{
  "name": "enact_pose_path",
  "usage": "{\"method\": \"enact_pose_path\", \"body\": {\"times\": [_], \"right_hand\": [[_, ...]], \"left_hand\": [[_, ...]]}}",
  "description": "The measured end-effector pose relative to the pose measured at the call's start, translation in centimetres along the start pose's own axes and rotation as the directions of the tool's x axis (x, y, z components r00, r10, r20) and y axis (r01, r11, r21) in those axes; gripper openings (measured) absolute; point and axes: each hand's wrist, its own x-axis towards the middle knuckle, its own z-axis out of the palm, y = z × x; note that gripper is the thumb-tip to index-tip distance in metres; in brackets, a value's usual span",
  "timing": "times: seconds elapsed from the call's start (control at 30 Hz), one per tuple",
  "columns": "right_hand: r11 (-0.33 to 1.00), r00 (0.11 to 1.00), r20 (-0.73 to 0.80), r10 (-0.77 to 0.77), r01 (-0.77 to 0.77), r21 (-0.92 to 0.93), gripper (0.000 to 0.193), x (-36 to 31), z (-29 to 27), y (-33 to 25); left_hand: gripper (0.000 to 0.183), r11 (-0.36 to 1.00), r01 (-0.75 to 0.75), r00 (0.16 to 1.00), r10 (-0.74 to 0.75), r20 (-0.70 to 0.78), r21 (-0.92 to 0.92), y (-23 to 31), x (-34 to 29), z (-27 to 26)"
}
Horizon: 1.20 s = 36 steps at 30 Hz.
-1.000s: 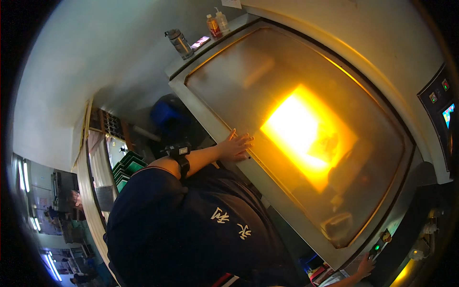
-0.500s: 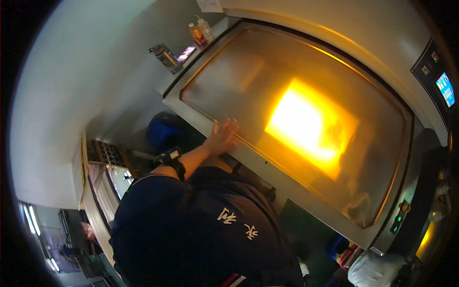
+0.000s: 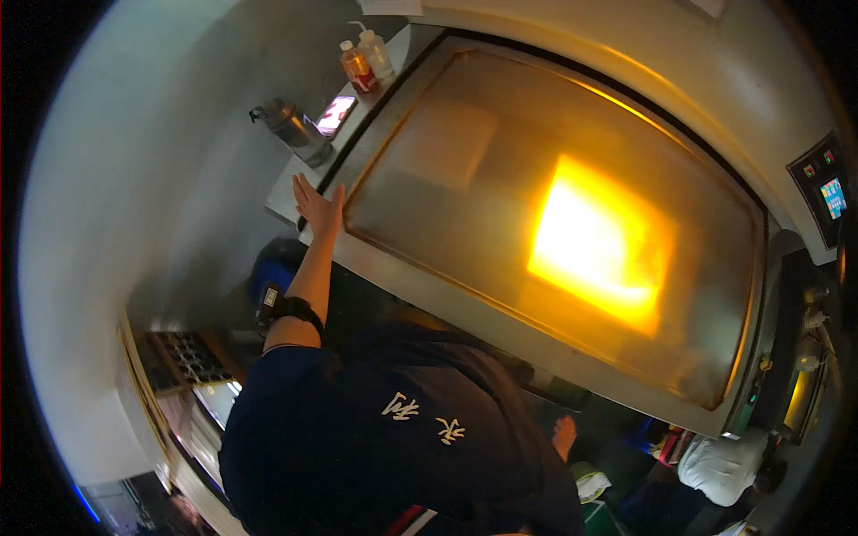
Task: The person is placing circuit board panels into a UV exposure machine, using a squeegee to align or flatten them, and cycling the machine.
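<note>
My left hand is open, fingers spread, at the near left corner of a large framed machine bed. It holds nothing; whether it touches the frame I cannot tell. The bed has a smooth, greyish sheet-like surface, and a bright yellow-white rectangle of light glows on its right half. My right hand hangs low beside my body, below the bed's front edge. It shows small and partly hidden, so its grip cannot be made out.
On the ledge left of the bed stand a clear lidded bottle, a lit phone, an orange-labelled bottle and a spout bottle. A control panel is at the right. Another person in a white top is at lower right.
My left hand has moved left along the front edge to the bed's corner. My right hand has come into view low down. The view has shifted, and the person at lower right shows more.
</note>
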Motion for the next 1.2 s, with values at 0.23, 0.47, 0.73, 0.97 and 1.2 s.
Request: {"method": "enact_pose_path", "body": {"times": [0.23,0.47,0.73,0.97,1.2], "right_hand": [[0.966,0.963,0.238,0.125,-0.064,-0.249,0.036,-10.7,20.8,-12.4],[0.882,0.902,0.427,0.066,0.147,-0.447,0.040,-14.2,28.3,-17.9],[0.862,0.939,0.312,0.143,0.036,-0.505,0.040,-11.8,29.7,-18.8],[0.845,0.858,0.504,0.094,0.199,-0.496,0.040,-10.2,33.0,-22.1],[0.721,0.788,0.613,0.064,0.388,-0.574,0.042,-3.7,32.5,-24.0]], "left_hand": [[0.112,0.987,0.136,0.984,-0.124,0.129,-0.082,-8.5,11.5,4.0],[0.111,0.995,0.104,0.955,-0.101,0.280,0.007,-10.0,13.1,4.3],[0.109,0.995,0.058,0.965,-0.077,0.250,0.080,-10.4,12.9,4.7],[0.106,0.998,0.036,0.970,-0.049,0.236,0.056,-9.3,13.1,3.8],[0.100,0.999,-0.041,0.990,0.039,0.137,0.006,-11.1,12.0,4.2]]}}
